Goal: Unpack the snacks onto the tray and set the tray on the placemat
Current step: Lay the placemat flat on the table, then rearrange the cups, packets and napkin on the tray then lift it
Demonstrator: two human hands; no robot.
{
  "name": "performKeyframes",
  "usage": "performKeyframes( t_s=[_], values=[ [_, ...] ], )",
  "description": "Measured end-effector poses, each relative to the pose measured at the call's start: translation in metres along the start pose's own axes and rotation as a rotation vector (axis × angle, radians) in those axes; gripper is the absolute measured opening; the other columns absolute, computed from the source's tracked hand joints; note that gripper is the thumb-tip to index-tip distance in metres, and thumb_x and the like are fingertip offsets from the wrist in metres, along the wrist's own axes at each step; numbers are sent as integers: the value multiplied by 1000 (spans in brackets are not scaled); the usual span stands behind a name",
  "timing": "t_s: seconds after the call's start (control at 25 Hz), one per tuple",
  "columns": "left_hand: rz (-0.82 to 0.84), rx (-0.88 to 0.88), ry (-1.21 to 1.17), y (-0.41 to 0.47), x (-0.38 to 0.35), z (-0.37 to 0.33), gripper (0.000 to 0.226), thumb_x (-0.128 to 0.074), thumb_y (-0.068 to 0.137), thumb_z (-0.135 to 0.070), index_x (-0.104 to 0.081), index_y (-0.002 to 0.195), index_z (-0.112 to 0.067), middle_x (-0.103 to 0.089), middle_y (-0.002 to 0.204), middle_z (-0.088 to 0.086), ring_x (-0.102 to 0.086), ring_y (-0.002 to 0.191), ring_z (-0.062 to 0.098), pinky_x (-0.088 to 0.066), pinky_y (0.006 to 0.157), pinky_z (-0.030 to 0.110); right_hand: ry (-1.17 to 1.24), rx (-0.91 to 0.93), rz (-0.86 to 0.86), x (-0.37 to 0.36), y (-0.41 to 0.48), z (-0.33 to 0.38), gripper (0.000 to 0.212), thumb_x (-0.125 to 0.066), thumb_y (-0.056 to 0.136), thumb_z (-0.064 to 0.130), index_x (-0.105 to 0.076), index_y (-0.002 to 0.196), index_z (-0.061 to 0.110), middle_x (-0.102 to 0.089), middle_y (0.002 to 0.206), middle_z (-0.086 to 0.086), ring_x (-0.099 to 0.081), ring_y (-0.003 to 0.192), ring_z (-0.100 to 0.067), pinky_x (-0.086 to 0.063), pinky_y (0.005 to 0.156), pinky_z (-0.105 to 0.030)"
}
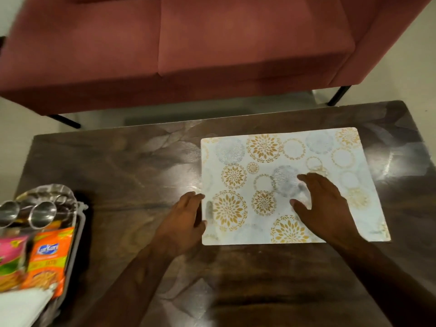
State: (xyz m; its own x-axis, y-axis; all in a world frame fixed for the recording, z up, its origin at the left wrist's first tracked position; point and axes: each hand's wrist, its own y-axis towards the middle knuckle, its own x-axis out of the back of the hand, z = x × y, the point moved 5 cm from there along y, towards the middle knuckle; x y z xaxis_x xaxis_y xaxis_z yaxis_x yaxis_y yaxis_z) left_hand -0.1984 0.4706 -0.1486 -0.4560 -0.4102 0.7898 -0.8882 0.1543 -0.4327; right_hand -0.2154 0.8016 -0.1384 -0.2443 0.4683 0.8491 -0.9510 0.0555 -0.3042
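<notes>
A white placemat (318,161) with gold and grey floral circles lies flat on the right half of the dark table. My right hand (323,206) rests palm down on it, fingers spread. At the mat's left edge my left hand (186,218) has its fingers curled around that edge. A shiny steel tray (70,204) sits at the table's left edge. An orange snack packet (49,256) and a pink and green snack packet (11,258) lie on the tray. Two small steel cups (42,214) stand behind them.
The dark glossy wooden table (132,166) fills the lower view. A pink sofa (188,43) on thin black legs stands just beyond its far edge. Something white (21,305), like folded paper or cloth, lies over the tray's near end at bottom left.
</notes>
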Motion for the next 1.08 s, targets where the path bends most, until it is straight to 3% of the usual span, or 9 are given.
performKeyframes(
  t_s=[0.08,0.2,0.36,0.4,0.52,0.64,0.8,0.96,1.08],
  values=[
    [-34,-40,-47,-22,11,15,56,-63,91,-30,-42,143,-26,-40,149,-6,-48,128,14,-38,97,19,81,41,51,-19,-15,36,61,-73,96,34,-53,153,26,-54,157,2,-53,145,-25,-45,116,-46],
    [-35,-41,-145,-54,32,49,45,-62,90,-27,-50,133,-30,-47,136,-12,-51,120,6,-43,98,20,164,47,204,-62,-37,92,49,-70,100,34,-55,147,34,-59,144,10,-58,135,-17,-46,114,-37],
    [-124,39,-306,-108,72,120,34,-63,91,-19,-58,125,-25,-56,127,-5,-58,112,9,-47,97,26,229,100,413,-125,-76,195,27,-70,99,25,-61,113,47,-66,113,22,-65,105,5,-43,86,-6],
    [-134,68,-346,-121,80,137,32,-63,91,-17,-60,122,-23,-58,123,-4,-59,109,10,-48,95,25,264,86,454,-139,-86,216,25,-70,98,22,-65,106,45,-70,106,21,-67,100,6,-44,81,-4],
    [-176,151,-420,-157,105,194,25,-63,90,-13,-65,114,-21,-63,114,-4,-62,102,10,-48,85,20,350,28,574,-180,-116,285,19,-69,96,16,-74,98,34,-77,90,6,-71,81,-4,-50,74,-13],
    [-224,161,-466,-183,133,242,19,-61,91,-7,-68,103,-20,-69,101,-5,-65,89,11,-51,78,25,475,-59,659,-214,-130,347,17,-69,98,9,-74,96,25,-75,89,-18,-63,73,-17,-50,70,-29],
    [-427,260,-755,-220,167,325,21,-59,93,1,-72,94,-16,-73,81,4,-68,73,21,-56,68,33,576,-231,702,-260,-129,402,16,-66,99,7,-70,113,14,-72,85,-9,-62,76,-20,-47,56,-22],
    [-707,634,-879,-252,173,437,26,-53,89,3,-70,86,-17,-73,79,8,-66,68,22,-50,60,29,610,-349,715,-299,-129,429,18,-64,101,11,-67,118,14,-80,100,-11,-69,84,-20,-52,76,-33],
    [-516,863,-848,-252,146,489,23,-55,89,0,-70,85,-16,-74,88,13,-67,78,30,-48,65,28,684,-425,717,-319,-125,438,16,-62,102,11,-70,116,11,-84,105,-12,-79,92,-24,-64,92,-44]
  ],
)
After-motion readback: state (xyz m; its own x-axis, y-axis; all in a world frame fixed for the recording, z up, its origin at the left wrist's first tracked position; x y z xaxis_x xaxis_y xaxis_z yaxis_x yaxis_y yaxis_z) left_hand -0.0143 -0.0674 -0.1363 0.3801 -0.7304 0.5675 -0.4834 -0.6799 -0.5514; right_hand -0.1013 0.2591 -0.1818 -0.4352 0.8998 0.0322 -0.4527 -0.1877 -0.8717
